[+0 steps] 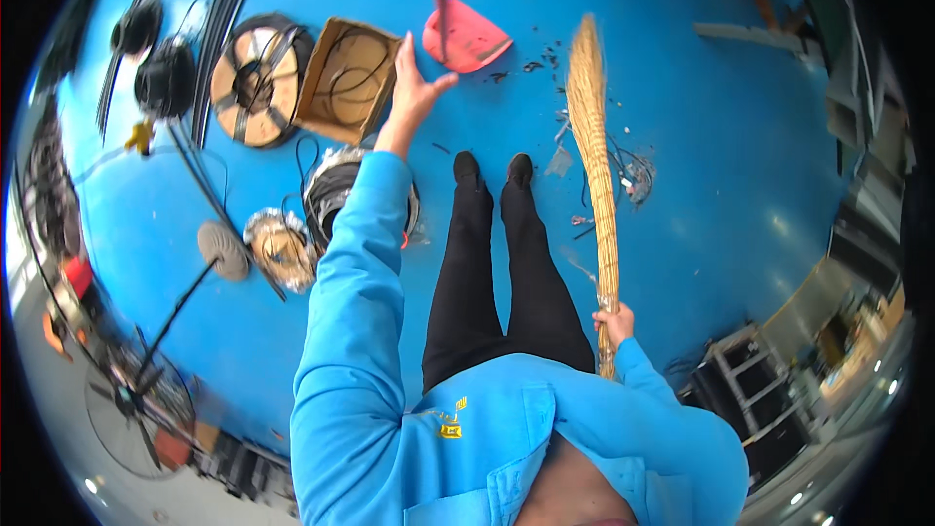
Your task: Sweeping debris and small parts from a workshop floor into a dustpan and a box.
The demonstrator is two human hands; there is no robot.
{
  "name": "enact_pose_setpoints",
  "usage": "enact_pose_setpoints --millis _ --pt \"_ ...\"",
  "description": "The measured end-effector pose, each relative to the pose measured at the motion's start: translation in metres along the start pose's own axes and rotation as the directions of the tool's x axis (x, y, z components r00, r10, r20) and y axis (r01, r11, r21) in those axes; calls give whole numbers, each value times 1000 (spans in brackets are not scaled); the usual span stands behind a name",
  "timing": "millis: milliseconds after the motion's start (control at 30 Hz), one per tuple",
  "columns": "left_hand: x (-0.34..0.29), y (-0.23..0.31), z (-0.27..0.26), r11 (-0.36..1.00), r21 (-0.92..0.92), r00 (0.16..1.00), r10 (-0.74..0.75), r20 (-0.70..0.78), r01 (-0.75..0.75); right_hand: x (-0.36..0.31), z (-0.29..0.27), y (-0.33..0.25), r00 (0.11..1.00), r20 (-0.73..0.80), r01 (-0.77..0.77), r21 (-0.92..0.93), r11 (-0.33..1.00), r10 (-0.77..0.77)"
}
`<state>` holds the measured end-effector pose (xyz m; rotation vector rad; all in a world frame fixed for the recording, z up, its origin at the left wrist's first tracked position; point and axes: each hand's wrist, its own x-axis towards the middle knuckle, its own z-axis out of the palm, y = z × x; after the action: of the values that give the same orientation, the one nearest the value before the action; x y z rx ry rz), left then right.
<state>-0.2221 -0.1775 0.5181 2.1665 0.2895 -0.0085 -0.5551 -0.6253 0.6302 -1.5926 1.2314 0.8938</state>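
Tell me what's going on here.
A person stands on a bright blue floor, gripping a long yellow straw broom by its handle end in the right hand, bristles pointing ahead. The left hand is open and empty, stretched out near an open brown cardboard box; whether they touch is unclear. A pinkish-red dustpan lies ahead with small dark scraps beside it, and a thin wire tangle sits right of the broom.

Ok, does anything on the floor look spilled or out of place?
Yes: dark scraps lie loose beside the red dustpan, and a tangle of wire lies right of the broom. Scattered straight on the blue floor, they look like stray litter.
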Motion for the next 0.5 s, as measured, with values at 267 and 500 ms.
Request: enact_pose_setpoints --millis 267,500 --pt "85 7 36 894 -415 976 -209 -53 169 -2 21 -49 983 179 -106 372 922 41" --pt "11 74 19 938 -290 977 -156 143 192 9 11 46 971 -7 -181 629 756 238"
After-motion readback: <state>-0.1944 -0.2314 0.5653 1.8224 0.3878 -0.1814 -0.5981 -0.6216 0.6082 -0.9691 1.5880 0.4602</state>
